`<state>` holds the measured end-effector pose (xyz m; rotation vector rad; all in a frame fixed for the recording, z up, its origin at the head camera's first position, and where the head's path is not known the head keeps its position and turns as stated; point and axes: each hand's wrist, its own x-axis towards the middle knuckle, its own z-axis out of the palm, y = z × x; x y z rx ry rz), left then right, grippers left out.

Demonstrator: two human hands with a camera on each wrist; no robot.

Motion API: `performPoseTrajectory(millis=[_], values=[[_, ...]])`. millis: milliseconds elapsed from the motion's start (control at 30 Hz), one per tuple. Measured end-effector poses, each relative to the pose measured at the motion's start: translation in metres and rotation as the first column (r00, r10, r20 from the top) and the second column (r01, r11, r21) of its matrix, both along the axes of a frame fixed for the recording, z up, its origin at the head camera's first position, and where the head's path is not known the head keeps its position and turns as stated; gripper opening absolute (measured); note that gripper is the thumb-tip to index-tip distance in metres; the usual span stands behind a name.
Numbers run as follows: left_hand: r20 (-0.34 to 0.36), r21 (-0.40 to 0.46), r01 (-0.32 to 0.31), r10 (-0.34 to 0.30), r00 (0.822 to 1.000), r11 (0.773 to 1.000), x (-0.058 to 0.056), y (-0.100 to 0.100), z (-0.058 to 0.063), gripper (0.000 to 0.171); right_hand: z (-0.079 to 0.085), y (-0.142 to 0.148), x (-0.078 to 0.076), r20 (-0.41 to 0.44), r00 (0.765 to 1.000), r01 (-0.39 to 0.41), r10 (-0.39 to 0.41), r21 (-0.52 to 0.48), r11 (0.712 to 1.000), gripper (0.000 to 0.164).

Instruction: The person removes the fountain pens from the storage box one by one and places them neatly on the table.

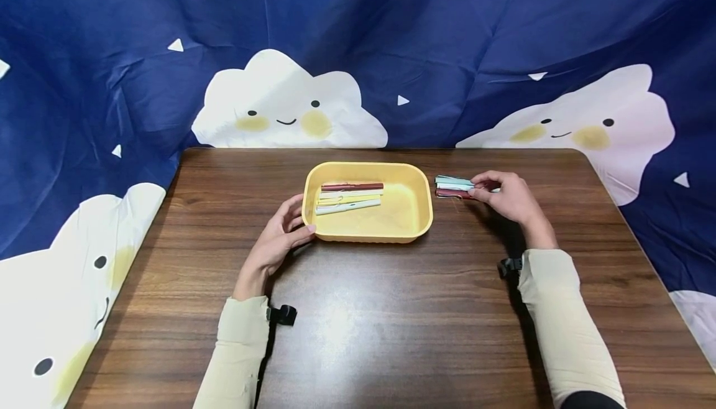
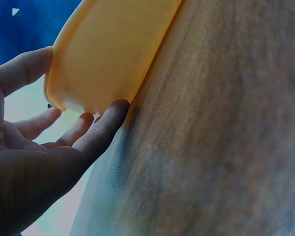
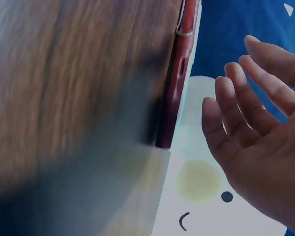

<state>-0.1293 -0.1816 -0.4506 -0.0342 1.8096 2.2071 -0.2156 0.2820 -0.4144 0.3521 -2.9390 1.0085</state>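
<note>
My left hand (image 1: 272, 241) holds the left end of a yellow plastic tray (image 1: 366, 237), thumb at the rim and fingers along the outer wall, as the left wrist view also shows. Inside the tray, to the left, several pens lie side by side: a dark red pen (image 1: 352, 187), a white one, a yellow pen (image 1: 348, 199) and a pale mint pen (image 1: 348, 207). Right of the tray, my right hand (image 1: 508, 196) hovers with loosely bent fingers at the ends of three pens: teal (image 1: 454, 180), pale blue, and dark red (image 3: 176, 98). The right wrist view shows its fingers apart from them.
The brown wooden table (image 1: 391, 309) spreads in front of the tray. Behind its far edge hangs a dark blue cloth (image 1: 358, 11) with white smiling clouds. A black wrist strap mount (image 1: 283, 315) is on the left sleeve, another on the right.
</note>
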Motion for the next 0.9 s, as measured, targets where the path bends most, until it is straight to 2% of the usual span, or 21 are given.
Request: performPoseTrajectory(millis=[300, 633, 900], values=[[0.004, -0.003, 0.004, -0.004, 1.0, 1.0, 0.0, 0.0, -0.001, 0.076, 0.01, -0.026, 0.004, 0.002, 1.0, 0.001, -0.001, -0.098, 0.995, 0.025], [0.001, -0.007, 0.007, -0.007, 1.0, 1.0, 0.0, 0.0, 0.0, 0.076, 0.023, -0.055, 0.008, 0.006, 0.998, -0.064, 0.067, -0.226, 0.972, 0.025], [0.001, -0.008, 0.006, -0.006, 1.0, 1.0, 0.0, 0.0, -0.001, 0.076, 0.023, -0.073, 0.01, -0.009, 0.995, -0.101, 0.102, -0.231, 0.968, 0.024]])
